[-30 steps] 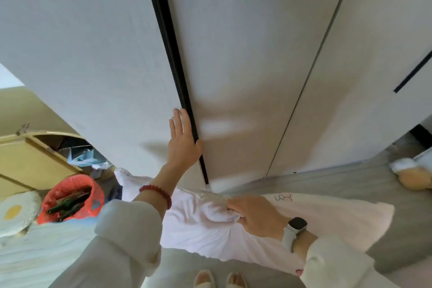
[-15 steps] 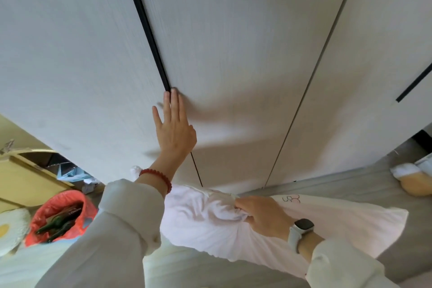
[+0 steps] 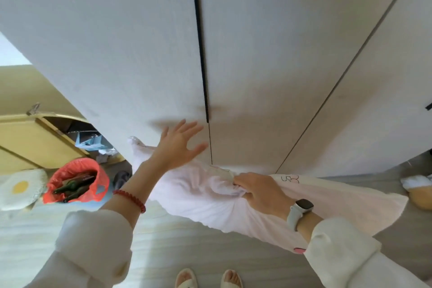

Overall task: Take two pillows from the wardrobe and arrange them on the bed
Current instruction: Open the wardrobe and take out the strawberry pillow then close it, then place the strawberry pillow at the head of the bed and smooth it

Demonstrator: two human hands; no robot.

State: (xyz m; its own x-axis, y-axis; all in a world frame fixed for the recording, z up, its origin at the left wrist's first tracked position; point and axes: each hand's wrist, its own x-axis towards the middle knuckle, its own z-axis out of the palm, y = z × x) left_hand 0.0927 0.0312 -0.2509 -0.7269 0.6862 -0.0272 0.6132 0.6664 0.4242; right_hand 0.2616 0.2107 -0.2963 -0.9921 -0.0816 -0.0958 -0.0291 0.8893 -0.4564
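The white wardrobe (image 3: 268, 58) fills the upper view, its doors closed along a dark vertical seam. My right hand (image 3: 261, 190) is shut on bunched white and pale pink pillows (image 3: 205, 196), which hang low in front of the wardrobe; whether it holds one or two I cannot tell. My left hand (image 3: 178, 145) hovers open with fingers spread, just off the left door near the seam's lower end. A red bead bracelet is on my left wrist, a watch on the right. The bed is not in view.
A red-lined bin (image 3: 76, 179) with green bottles stands on the floor at left, beside a fried-egg cushion (image 3: 19, 188) and a yellow cabinet (image 3: 35, 140). A slipper (image 3: 418, 190) lies at right. My own slippered feet (image 3: 208, 277) show at the bottom.
The dark gap between the doors has closed to a thin seam. My left hand has come off the door, dropped lower and spread its fingers. The right hand still grips the pillows.
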